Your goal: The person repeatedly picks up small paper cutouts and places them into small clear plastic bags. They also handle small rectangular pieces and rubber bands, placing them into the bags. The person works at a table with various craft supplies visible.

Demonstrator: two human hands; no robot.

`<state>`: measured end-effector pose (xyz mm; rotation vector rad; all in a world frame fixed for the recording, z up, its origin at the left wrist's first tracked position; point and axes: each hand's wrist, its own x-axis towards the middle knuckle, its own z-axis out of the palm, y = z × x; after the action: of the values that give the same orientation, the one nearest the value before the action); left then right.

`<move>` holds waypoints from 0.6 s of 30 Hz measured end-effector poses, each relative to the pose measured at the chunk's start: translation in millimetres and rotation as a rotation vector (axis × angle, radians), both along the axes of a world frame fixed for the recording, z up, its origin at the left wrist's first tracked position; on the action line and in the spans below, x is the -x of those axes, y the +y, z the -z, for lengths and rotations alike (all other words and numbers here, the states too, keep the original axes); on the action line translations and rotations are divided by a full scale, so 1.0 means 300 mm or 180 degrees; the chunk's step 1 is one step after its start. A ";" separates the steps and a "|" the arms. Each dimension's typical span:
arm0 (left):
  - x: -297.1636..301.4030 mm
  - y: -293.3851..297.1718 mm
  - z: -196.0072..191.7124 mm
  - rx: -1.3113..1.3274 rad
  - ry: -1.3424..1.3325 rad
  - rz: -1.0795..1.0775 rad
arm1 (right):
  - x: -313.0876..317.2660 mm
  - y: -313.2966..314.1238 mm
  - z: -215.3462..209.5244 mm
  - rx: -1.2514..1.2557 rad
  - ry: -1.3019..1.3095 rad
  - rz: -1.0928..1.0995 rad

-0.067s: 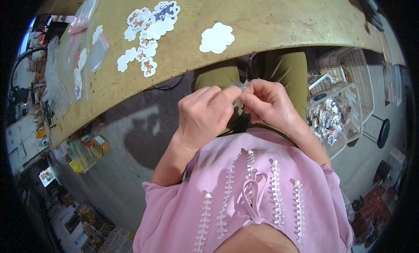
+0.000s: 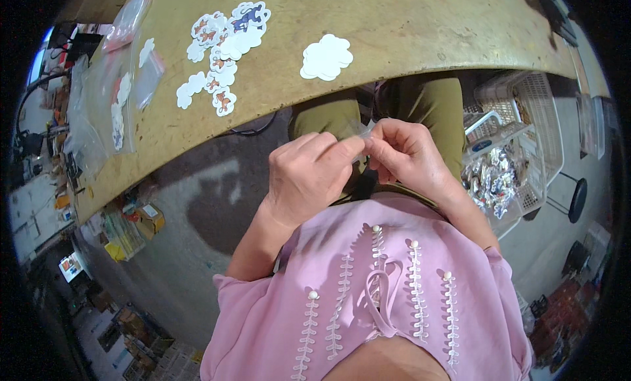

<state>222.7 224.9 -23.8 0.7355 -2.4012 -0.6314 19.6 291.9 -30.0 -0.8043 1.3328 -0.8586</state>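
Observation:
Above my lap, close to the table's near edge, both hands meet at a small clear plastic piece, apparently a film or little bag point(image 2: 359, 128). My left hand point(image 2: 309, 171) is closed, with its thumb and index finger pinched at the plastic. My right hand point(image 2: 409, 152) pinches it from the other side, fingers curled. The fingers hide most of the piece, and whether anything is inside cannot be seen. On the table point(image 2: 420, 33) beyond lie a stack of blank white scalloped cutouts point(image 2: 327, 56) and loose cutouts printed with small animals point(image 2: 224, 101).
Clear plastic bags point(image 2: 151, 79) lie at the table's left end, with white cutouts on or in them. White plastic baskets point(image 2: 555, 141) stand at right below the table, one holding many small packaged pieces point(image 2: 493, 180). Boxes point(image 2: 150, 218) sit on the floor at left.
The clear plastic now shows a little more above the fingertips. My fingers have shifted slightly, while both hands stay in nearly the same place.

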 end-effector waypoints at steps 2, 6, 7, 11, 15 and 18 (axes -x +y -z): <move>-0.008 0.010 -0.020 -0.0083 -0.0394 0.0077 | 0.018 0.000 -0.005 -0.0106 0.0091 0.0071; -0.031 0.008 0.027 -0.0083 -0.0237 0.0174 | 0.023 0.009 0.045 0.1032 0.1147 0.0372; -0.033 0.005 0.020 -0.0064 -0.0233 0.0199 | 0.020 0.013 0.055 0.1415 0.1489 0.0471; -0.042 -0.016 -0.011 -0.0105 -0.0087 0.0413 | 0.021 0.018 -0.065 0.3292 0.2114 -0.0452; -0.057 -0.056 -0.053 -0.0334 -0.0250 0.0813 | 0.098 0.038 -0.057 0.2835 0.2541 -0.1337; -0.009 -0.133 -0.035 0.0059 0.0165 0.0230 | 0.118 0.050 -0.037 0.2812 0.2645 -0.1215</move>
<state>225.4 184.9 -13.3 0.6196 -2.3917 -0.6483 -15.9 307.0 -18.8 -2.2098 1.3829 -0.8181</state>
